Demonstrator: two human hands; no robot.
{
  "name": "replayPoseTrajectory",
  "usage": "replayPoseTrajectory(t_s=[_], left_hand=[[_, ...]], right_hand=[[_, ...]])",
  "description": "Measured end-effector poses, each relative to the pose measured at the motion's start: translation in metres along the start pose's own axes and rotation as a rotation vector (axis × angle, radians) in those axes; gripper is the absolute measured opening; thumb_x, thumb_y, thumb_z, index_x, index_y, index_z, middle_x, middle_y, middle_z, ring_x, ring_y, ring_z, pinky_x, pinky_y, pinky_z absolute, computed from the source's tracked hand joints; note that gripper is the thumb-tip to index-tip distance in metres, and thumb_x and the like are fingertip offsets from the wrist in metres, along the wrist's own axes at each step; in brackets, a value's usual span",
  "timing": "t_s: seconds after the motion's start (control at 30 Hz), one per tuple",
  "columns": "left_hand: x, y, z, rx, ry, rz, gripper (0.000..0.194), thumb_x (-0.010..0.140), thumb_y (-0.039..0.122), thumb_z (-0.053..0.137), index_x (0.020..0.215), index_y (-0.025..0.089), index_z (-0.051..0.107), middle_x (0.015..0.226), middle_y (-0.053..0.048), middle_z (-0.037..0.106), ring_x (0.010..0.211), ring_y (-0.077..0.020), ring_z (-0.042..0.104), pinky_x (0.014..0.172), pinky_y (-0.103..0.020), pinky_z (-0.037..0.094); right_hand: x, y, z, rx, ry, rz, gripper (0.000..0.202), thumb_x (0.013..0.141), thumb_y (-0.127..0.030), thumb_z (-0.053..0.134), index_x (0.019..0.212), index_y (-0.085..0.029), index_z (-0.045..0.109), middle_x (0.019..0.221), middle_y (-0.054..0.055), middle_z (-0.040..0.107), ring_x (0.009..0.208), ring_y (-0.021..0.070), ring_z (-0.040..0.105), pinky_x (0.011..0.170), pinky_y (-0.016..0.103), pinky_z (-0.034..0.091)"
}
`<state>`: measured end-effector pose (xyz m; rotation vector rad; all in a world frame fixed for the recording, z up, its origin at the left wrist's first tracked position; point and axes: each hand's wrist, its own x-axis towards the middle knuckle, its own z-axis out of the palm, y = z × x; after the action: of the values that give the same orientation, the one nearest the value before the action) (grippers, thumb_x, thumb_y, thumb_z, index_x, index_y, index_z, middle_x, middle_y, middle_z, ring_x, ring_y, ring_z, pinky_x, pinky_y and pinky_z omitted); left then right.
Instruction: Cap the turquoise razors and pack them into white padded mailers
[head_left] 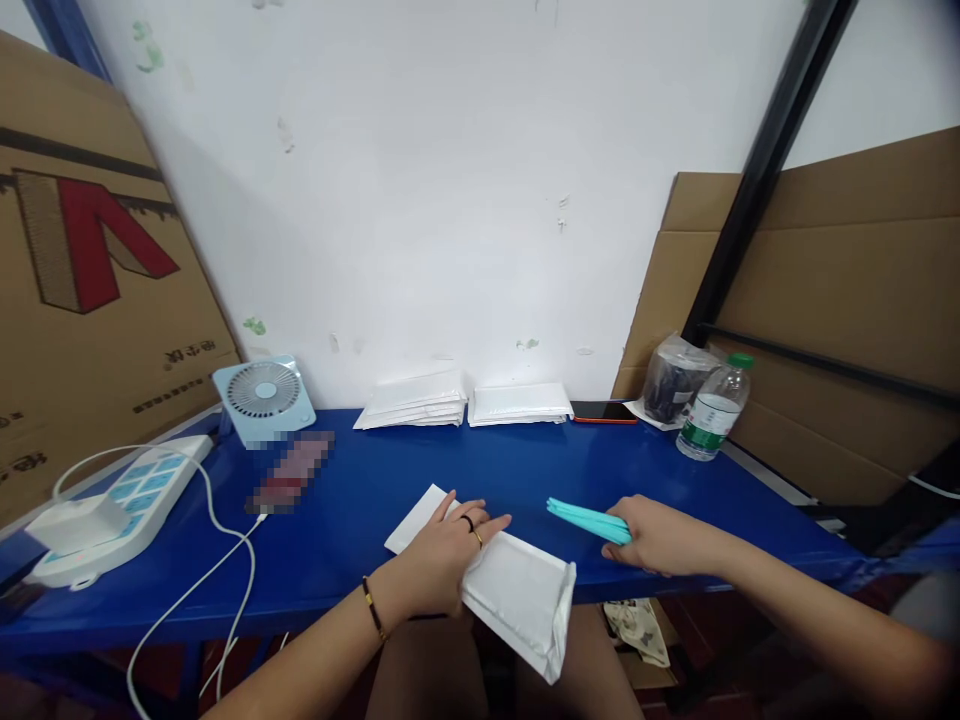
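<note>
A white padded envelope [517, 590] lies slantwise at the front edge of the blue table, its near right end sticking out over the edge above my lap. My left hand [446, 555] holds it, with fingers stretched across its upper face; whatever is under the palm is hidden. Gripped in my right hand [645, 540], to the right of the envelope, is a thin turquoise folded bundle [585, 518]. Its free end points left and does not touch the envelope. The material of the bundle cannot be made out.
Against the wall lie a left stack of white envelopes [412, 402], a right stack [519, 403] and a phone [604, 411]. A bottle [716, 410] and a bagged dark roll [671, 380] stand right. Left are a fan [264, 395], a power strip [161, 490] and a cable [251, 560].
</note>
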<state>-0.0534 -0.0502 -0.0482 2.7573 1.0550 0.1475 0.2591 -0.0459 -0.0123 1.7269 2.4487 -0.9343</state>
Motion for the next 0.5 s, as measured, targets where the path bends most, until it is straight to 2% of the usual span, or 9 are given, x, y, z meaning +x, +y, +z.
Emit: replayPoseTrajectory(t_s=[0.1, 0.23, 0.37, 0.5], left_hand=[[0.007, 0.002, 0.003, 0.0, 0.082, -0.066, 0.091, 0.045, 0.042, 0.076, 0.128, 0.026, 0.041, 0.11, -0.006, 0.055, 0.109, -0.0275, 0.048, 0.107, -0.046, 0.016], [0.008, 0.004, 0.0, -0.06, 0.121, -0.155, 0.068, 0.046, 0.047, 0.074, 0.106, 0.023, 0.053, 0.099, -0.004, 0.056, 0.093, -0.0237, 0.053, 0.089, -0.035, 0.037], [0.008, 0.007, -0.006, -0.077, 0.193, -0.263, 0.049, 0.056, 0.038, 0.071, 0.099, 0.021, 0.054, 0.096, -0.004, 0.057, 0.089, -0.0222, 0.054, 0.077, -0.03, 0.039], [0.011, 0.013, -0.009, -0.11, 0.24, -0.267, 0.05, 0.056, 0.037, 0.071, 0.1, 0.021, 0.053, 0.096, -0.004, 0.058, 0.09, -0.0229, 0.053, 0.077, -0.031, 0.039]], right_hand=[[-0.011, -0.006, 0.0, -0.231, 0.094, -0.088, 0.015, 0.072, -0.03, 0.057, 0.063, -0.018, 0.057, 0.058, 0.002, 0.061, 0.052, 0.0156, 0.056, 0.047, 0.024, 0.032], [-0.016, -0.007, 0.004, -0.511, 0.14, -0.043, 0.012, 0.069, -0.021, 0.054, 0.073, -0.02, 0.065, 0.071, 0.007, 0.067, 0.067, 0.0242, 0.063, 0.055, 0.028, 0.036], [-0.01, -0.004, 0.009, -0.699, 0.165, -0.007, 0.016, 0.067, -0.017, 0.053, 0.078, -0.018, 0.065, 0.078, 0.012, 0.068, 0.072, 0.03, 0.065, 0.06, 0.033, 0.041], [-0.003, -0.018, 0.008, -0.745, 0.181, 0.015, 0.017, 0.068, -0.02, 0.055, 0.081, -0.016, 0.066, 0.08, 0.013, 0.068, 0.073, 0.0305, 0.065, 0.062, 0.035, 0.043]])
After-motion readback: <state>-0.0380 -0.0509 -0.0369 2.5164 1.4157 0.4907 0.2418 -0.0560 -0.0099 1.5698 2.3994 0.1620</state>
